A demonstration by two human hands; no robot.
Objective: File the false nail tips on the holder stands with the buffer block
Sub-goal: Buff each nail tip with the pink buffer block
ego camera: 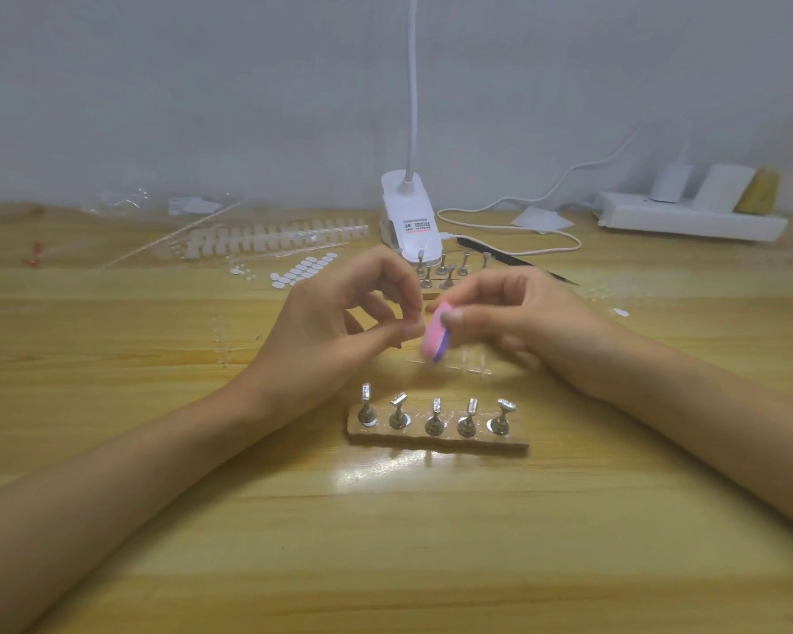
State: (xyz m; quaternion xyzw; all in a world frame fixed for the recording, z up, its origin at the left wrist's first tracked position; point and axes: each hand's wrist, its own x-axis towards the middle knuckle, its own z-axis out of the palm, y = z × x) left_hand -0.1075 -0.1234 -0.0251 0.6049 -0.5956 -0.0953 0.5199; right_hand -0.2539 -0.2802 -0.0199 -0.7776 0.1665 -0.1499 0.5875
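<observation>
right hand (500,313) pinching a pink buffer block (435,335) between thumb and fingers, left hand (339,322) just beside it, fingertips pinched together, contents too small to tell, row of holder stands (433,418) on the table (385,542) nearer the camera

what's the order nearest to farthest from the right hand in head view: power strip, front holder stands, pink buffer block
1. pink buffer block, held in the right hand.
2. front holder stands, nearer the person, centre.
3. power strip, far back on the right.
</observation>
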